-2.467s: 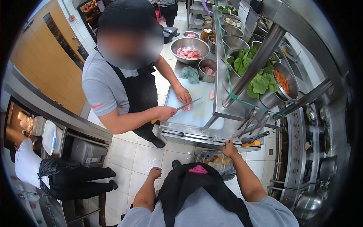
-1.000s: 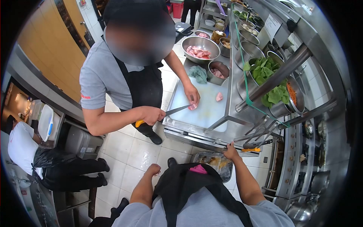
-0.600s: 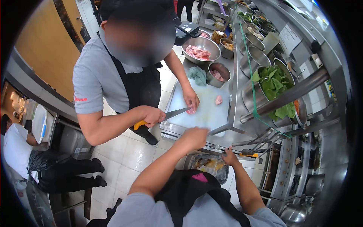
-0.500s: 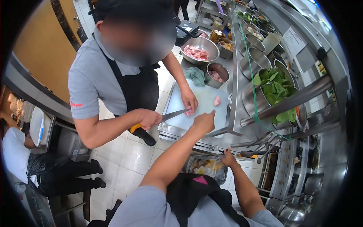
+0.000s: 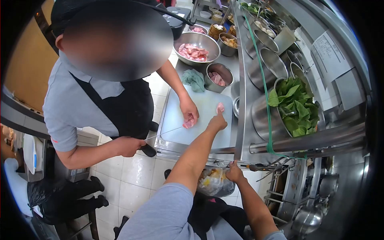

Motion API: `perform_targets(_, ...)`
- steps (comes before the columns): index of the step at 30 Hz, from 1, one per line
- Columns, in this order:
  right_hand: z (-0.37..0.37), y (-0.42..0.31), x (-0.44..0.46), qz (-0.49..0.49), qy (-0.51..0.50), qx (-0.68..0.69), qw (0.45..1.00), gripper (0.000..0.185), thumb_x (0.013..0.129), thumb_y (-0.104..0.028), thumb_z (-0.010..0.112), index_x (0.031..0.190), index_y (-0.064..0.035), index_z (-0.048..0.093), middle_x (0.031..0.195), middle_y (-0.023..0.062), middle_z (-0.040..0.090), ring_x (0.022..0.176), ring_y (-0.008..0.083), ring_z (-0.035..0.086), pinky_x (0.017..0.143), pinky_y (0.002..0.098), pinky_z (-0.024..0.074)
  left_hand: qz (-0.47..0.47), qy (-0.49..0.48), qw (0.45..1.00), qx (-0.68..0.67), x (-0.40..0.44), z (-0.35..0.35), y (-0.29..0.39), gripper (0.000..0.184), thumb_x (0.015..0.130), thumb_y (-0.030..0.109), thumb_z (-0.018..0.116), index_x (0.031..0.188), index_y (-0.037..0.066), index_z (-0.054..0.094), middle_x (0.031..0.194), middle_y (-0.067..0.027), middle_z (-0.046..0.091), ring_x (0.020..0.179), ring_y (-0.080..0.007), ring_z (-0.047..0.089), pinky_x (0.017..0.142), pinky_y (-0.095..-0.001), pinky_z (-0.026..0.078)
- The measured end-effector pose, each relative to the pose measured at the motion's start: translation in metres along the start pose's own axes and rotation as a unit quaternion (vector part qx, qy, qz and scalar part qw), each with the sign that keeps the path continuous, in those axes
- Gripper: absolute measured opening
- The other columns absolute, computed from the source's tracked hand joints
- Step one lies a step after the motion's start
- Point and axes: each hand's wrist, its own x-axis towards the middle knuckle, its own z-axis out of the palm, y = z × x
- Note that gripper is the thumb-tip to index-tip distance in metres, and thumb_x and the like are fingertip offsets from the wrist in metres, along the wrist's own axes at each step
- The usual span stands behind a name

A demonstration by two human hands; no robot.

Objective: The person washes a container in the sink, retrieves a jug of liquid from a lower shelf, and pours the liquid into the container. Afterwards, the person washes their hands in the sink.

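My left hand [image 5: 217, 123] reaches over the white cutting board [image 5: 180, 136], its fingertips at a small piece of raw meat [image 5: 220, 107]; whether it grips the piece is unclear. My right hand [image 5: 235, 173] rests at the steel counter's front edge, its fingers curled against the edge, and what they hold is too small to tell. Across the board a co-worker holds a second piece of meat [image 5: 188, 121] with one hand and a knife [image 5: 164, 133], seen edge-on, in the other.
A steel bowl of meat [image 5: 196, 38], a pot of meat [image 5: 209, 85] and a green cloth [image 5: 193, 80] stand behind the board. Leafy greens [image 5: 297, 105] fill a pot at the right, behind a metal rail [image 5: 308, 145]. Below the counter is a plastic-lined bin [image 5: 216, 183].
My left hand has risen from beside my body and stretched forward over the board to the small meat piece. My right hand has stayed at the counter edge. The co-worker's knife has drawn back from the meat.
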Motion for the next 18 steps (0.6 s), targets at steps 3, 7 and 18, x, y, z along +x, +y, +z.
perform_targets(3, -0.001, 0.000, 0.001, -0.009, -0.005, 0.009, 1.000, 0.071, 0.079, -0.026, 0.054, 0.135, 0.0130, 0.037, 0.141, 0.0374, 0.029, 0.118, 0.0471, 0.051, 0.100, 0.0454, 0.0445, 0.009, 0.002, 1.000, 0.009, -0.004, -0.005, -0.001, 0.092, 0.079, 0.016, 0.055, 0.151, 0.002, -0.001, 0.115, -0.0319, 0.060, 0.107, -0.0430, 0.061, 0.092, -0.0467, 0.048)
perform_targets(7, -0.009, -0.008, 0.000, 0.016, -0.033, 0.029, 0.999, 0.069, 0.079, -0.026, 0.053, 0.135, 0.0124, 0.038, 0.133, 0.0362, 0.041, 0.118, 0.0460, 0.052, 0.100, 0.0455, 0.0449, 0.020, -0.005, 1.000, -0.001, -0.006, -0.002, 0.005, 0.093, 0.079, 0.016, 0.056, 0.152, 0.004, -0.001, 0.114, -0.0322, 0.060, 0.109, -0.0433, 0.059, 0.093, -0.0460, 0.047)
perform_targets(18, -0.002, 0.001, 0.005, 0.026, -0.036, 0.028, 0.999, 0.066, 0.077, -0.024, 0.056, 0.132, 0.0101, 0.043, 0.125, 0.0341, 0.051, 0.114, 0.0447, 0.055, 0.099, 0.0451, 0.0455, -0.105, -0.172, 0.765, -0.611, -0.002, -0.027, 0.014, 0.015, 0.088, 0.016, 0.048, 0.099, 0.010, 0.041, 0.067, -0.0028, 0.049, 0.043, -0.0058, 0.036, 0.035, -0.0207, 0.030)
